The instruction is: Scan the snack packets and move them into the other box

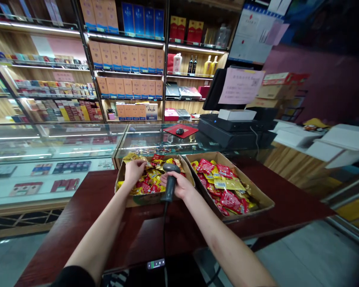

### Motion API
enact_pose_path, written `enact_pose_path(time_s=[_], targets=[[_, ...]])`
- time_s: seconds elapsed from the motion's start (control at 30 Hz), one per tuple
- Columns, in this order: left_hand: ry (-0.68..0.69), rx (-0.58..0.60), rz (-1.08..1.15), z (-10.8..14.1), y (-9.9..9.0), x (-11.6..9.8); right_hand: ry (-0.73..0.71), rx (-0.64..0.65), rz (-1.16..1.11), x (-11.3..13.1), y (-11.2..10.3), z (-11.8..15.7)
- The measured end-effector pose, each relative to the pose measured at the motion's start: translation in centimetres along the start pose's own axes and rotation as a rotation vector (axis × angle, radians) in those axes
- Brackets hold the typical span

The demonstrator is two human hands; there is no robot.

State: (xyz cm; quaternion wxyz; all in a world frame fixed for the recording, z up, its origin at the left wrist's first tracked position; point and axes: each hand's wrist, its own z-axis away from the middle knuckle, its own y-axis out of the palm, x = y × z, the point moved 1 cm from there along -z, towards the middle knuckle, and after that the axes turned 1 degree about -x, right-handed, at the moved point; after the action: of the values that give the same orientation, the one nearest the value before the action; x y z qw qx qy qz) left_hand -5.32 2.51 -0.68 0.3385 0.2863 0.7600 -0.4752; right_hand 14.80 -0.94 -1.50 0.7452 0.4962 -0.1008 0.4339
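Note:
A dark grey barcode scanner (169, 185) is in my right hand (181, 184), with the fingers around its handle and its head tilted over the left cardboard box (143, 200). From the handle a black cable hangs down past the table edge. Yellow and red snack packets (146, 188) fill this box. My left hand (134, 172) is over the box's left side, its fingertips pinched at a yellow snack packet (131, 157); the fingers partly hide the grip. Right beside it, a second cardboard box (265, 205) holds more red and yellow packets.
Both boxes stand on a dark red table (107, 215). Behind it is a glass counter (77, 141) with a red mouse pad (188, 130), a mouse (180, 131) and a monitor (214, 89) above a black cash drawer (227, 133). Shelves of boxed goods (125, 57) line the wall.

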Motion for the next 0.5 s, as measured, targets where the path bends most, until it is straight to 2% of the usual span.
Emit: enact_pose_path(time_s=[0.1,0.23,0.37,0.5], targets=[[-0.128,0.007,0.241,1.2,0.6,-0.2,0.003,-0.001,-0.01,0.3,-0.1,0.0],[-0.202,0.076,0.535,2.2,2.1,-0.9,-0.014,0.019,-0.036,1.3,-0.1,0.2],[-0.28,0.25,0.786,3.2,3.2,-2.0,-0.072,0.081,-0.067,2.8,-0.4,0.6],[-0.335,0.457,0.813,4.1,3.9,-2.1,-0.138,0.068,-0.023,3.9,-1.0,1.1]])
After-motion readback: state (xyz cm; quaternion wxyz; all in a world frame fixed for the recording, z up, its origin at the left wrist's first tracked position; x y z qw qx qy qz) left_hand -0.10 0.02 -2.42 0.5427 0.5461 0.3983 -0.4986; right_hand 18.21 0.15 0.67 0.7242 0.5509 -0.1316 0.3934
